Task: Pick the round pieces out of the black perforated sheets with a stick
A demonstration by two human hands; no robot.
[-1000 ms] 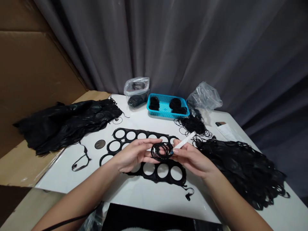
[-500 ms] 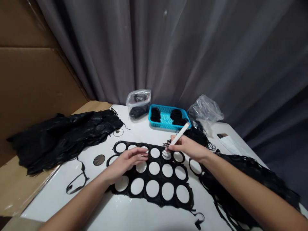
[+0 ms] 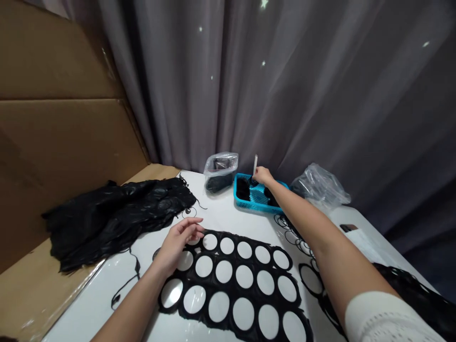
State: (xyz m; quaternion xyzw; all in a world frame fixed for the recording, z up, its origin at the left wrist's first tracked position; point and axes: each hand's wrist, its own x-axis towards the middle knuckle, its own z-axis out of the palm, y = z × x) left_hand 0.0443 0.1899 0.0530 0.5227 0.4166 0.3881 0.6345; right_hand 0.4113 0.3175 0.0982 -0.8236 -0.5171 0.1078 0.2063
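Observation:
My right hand [image 3: 262, 175] reaches far out over the blue basket [image 3: 257, 197] and is closed on a thin white stick [image 3: 255, 165] that points upward. Whether it also holds black rings I cannot make out. Black rings lie in the basket. My left hand [image 3: 180, 238] rests with loosely spread fingers on the left end of a black rubber sheet [image 3: 233, 284] full of round holes, which lies flat on the white table [image 3: 221, 218].
A heap of black rubber scrap [image 3: 114, 213] lies at left, partly on brown cardboard [image 3: 32, 280]. Two clear plastic bags [image 3: 221, 170] [image 3: 318, 187] flank the basket. Loose black rings [image 3: 290, 228] and more black scrap [image 3: 420, 297] sit at right. Grey curtain behind.
My right hand has travelled from the punched sheet up to the blue basket, stick still in it. The bundle of rings held a second ago is out of sight. The left hand stays on the sheet.

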